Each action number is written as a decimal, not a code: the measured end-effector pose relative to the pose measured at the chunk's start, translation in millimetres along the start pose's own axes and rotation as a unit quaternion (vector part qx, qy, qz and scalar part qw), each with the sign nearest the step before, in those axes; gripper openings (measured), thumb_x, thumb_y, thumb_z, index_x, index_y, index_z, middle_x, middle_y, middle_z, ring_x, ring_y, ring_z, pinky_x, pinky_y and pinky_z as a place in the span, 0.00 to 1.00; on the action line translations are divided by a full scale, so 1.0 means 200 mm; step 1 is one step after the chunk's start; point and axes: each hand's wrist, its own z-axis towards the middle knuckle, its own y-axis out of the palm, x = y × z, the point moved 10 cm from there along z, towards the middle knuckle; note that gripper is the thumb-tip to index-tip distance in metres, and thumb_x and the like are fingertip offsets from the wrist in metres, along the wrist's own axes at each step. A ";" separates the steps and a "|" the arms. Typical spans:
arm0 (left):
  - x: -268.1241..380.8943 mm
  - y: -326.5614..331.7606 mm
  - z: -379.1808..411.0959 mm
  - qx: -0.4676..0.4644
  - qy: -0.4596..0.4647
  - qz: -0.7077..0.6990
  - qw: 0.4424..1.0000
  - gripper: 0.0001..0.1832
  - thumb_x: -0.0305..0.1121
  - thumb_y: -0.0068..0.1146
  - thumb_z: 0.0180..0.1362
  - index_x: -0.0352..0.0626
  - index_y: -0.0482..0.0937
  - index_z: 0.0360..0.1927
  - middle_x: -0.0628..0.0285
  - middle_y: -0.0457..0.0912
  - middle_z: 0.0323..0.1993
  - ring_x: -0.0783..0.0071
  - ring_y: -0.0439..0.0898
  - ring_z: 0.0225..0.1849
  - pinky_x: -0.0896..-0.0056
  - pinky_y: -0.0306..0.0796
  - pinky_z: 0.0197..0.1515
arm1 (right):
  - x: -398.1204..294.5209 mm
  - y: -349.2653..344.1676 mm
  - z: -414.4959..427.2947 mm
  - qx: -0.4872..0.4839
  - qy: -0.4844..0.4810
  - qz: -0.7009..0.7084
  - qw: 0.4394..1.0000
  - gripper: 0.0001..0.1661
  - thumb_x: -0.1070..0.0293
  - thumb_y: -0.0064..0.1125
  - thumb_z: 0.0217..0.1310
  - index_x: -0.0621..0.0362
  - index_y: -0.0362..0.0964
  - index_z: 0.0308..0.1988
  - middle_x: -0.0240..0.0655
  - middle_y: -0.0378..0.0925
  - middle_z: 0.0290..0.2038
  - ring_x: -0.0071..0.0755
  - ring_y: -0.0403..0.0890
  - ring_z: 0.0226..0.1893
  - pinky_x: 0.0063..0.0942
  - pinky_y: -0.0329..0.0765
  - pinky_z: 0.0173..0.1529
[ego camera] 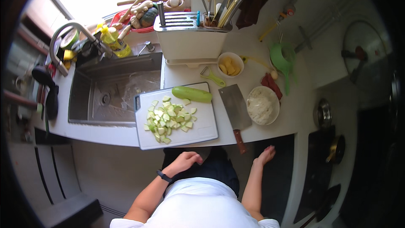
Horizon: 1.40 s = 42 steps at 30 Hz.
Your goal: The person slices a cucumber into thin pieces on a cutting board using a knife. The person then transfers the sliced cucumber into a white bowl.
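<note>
My left hand hangs below the counter edge with its fingers loosely curled, touching nothing on the counter. My right hand is out to the right, below the counter edge, fingers loosely curled; whether its palm is empty is hard to see. Between them and further in, a cleaver lies flat, its wooden handle over the counter edge. A white cutting board carries chopped pieces of green squash and an uncut squash length. Beyond the cleaver lie a green peeler and a white bowl of yellow slices.
The board's left corner overhangs the steel sink. Right of the cleaver stands a bowl of white food, near a green strainer. A knife and utensil holder stands behind. A yellow bottle is near the faucet.
</note>
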 end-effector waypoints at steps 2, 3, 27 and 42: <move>-0.20 0.05 0.04 0.073 -0.078 -0.108 0.988 0.17 0.34 0.44 0.76 0.36 0.84 0.50 0.60 0.88 0.45 0.69 0.85 0.49 0.67 0.76 0.55 | 0.53 -0.06 0.15 -0.041 0.426 0.067 0.902 0.37 0.29 0.37 0.74 0.50 0.76 0.50 0.34 0.82 0.45 0.37 0.79 0.46 0.39 0.69 0.53; -0.33 0.07 0.04 0.121 -0.099 -0.134 0.979 0.17 0.35 0.44 0.76 0.37 0.83 0.52 0.61 0.88 0.48 0.69 0.85 0.51 0.65 0.75 0.56 | 0.55 0.01 0.18 -0.074 0.459 0.093 0.881 0.37 0.29 0.36 0.74 0.49 0.76 0.51 0.34 0.81 0.47 0.38 0.79 0.47 0.42 0.69 0.54; -0.97 0.47 0.05 0.415 -0.035 -0.702 0.577 0.34 0.63 0.28 0.74 0.45 0.68 0.66 0.56 0.73 0.67 0.60 0.73 0.65 0.59 0.65 0.51 | 0.46 -0.09 0.06 -0.198 0.527 0.135 0.815 0.29 0.37 0.41 0.75 0.51 0.68 0.50 0.36 0.76 0.53 0.40 0.77 0.55 0.39 0.68 0.49; -1.08 1.00 -0.65 0.420 -0.189 -0.745 0.482 0.43 0.44 0.52 0.69 0.39 0.45 0.79 0.49 0.46 0.81 0.52 0.49 0.82 0.44 0.48 0.80 | 0.46 -1.05 -0.06 -0.224 0.551 0.004 0.804 0.51 0.59 0.64 0.65 0.73 0.43 0.72 0.59 0.45 0.77 0.60 0.52 0.77 0.52 0.57 0.76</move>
